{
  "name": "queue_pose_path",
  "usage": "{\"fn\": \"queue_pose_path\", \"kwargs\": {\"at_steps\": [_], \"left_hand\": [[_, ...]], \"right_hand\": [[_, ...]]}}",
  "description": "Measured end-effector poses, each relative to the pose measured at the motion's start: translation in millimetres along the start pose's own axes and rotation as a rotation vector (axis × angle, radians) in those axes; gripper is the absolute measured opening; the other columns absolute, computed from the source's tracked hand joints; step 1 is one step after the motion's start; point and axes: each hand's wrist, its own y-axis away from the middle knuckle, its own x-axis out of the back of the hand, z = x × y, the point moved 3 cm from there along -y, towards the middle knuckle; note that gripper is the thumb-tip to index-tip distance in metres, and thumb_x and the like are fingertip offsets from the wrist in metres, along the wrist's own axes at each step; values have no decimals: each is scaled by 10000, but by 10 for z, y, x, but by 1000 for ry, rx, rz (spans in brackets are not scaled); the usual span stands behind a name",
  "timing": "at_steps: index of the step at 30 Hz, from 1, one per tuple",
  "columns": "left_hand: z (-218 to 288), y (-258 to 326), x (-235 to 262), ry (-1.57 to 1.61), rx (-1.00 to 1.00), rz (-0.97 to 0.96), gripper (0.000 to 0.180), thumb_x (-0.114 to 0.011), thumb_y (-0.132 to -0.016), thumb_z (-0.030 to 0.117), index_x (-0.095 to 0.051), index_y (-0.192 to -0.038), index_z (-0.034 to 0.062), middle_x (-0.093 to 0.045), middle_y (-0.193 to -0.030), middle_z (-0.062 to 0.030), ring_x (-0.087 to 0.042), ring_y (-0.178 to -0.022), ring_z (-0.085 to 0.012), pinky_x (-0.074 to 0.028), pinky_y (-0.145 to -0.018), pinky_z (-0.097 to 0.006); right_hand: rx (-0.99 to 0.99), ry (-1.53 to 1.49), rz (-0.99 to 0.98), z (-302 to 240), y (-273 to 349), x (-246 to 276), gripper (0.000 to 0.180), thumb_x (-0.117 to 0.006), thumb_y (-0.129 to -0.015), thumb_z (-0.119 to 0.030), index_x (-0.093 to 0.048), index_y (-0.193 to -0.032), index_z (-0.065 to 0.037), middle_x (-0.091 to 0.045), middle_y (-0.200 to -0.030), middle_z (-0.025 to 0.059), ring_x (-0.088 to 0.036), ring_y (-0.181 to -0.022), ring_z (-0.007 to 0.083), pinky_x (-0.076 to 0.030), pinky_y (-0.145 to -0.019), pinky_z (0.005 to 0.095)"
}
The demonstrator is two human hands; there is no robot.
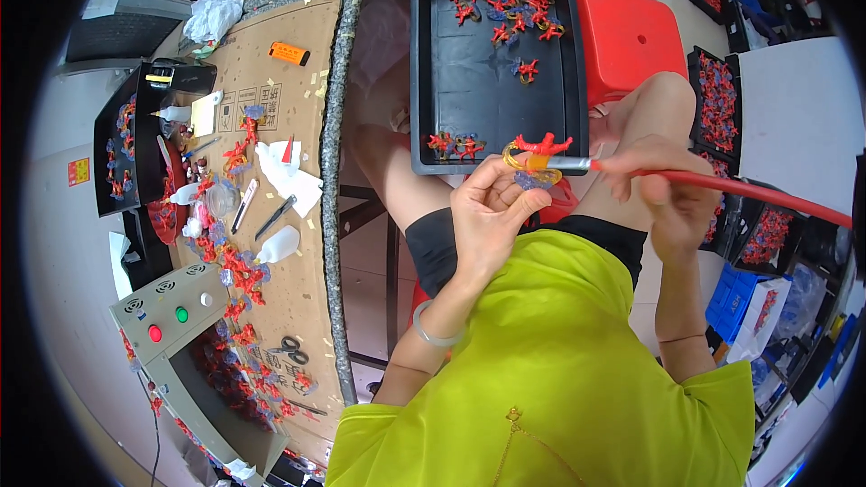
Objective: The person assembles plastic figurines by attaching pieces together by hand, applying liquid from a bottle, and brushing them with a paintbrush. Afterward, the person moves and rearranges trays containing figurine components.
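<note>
1. Head view, near the middle: the left hand [487,221] has its fingers closed on a small red figure [546,142] with gold and clear blue parts. The figure sits at about one o'clock from that hand, its red part lying lengthwise from nine to three o'clock.
2. Head view, three o'clock from the figure: the right hand [678,221] has its fingers closed round the red handle of a brush [570,163]. The brush points toward nine o'clock, so it runs nearly parallel to the figure's red part.
3. The key relation: the bristles overlap the figure just on its six o'clock side. The left hand is nearer the figure; the right reaches it only through the brush.
4. Head view, twelve o'clock: a black tray [456,81] holds more small figures [532,13], with a red stool [622,32] at its three o'clock side. The tabletop [302,298] lies toward nine o'clock.
5. Hard to make out: whether the bristles touch the figure, how some left fingers grip behind it, and where the handle ends near the dark rim. The inside of the metal box [162,307] at eight o'clock is dim.
</note>
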Motion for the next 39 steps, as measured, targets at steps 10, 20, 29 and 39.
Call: {"fn": "queue_pose_path", "kwargs": {"at_steps": [10,20,29,39], "left_hand": [[-8,12,-9,-74,-51,33,305,-698,-734,-96,-557,-1002,-59,-582,-978,-46,-599,-936,-132,-503,-837,-245],[14,27,3,-44,-2,-25,313,-693,-734,-102,-554,-1011,-57,-588,-1017,-80,-614,-956,-168,-507,-851,-263],[34,35,-9,-81,-39,8,334,-731,-704,-82,-571,-996,-56,-563,-1001,-59,-619,-919,-149,-511,-841,-263],[136,45,-102,-595,-291,33,397,-821,-607,12,-627,-952,-14,-559,-936,-54,-581,-718,-83,-491,-676,-216]], "right_hand": [[161,263,78,-132,-13,-155,157,-597,-879,-95,-633,-814,44,-643,-738,125,-580,-558,123,-416,-504,211],[59,239,82,-80,-75,-79,204,-560,-906,-110,-630,-838,69,-623,-704,96,-532,-538,94,-403,-489,209],[-54,171,67,194,-195,-82,105,-581,-876,-53,-619,-933,27,-657,-853,91,-612,-720,96,-489,-669,222],[-456,-149,-73,589,-105,-173,166,-642,-846,-79,-486,-833,-21,-637,-854,109,-624,-803,117,-508,-740,261]]}}
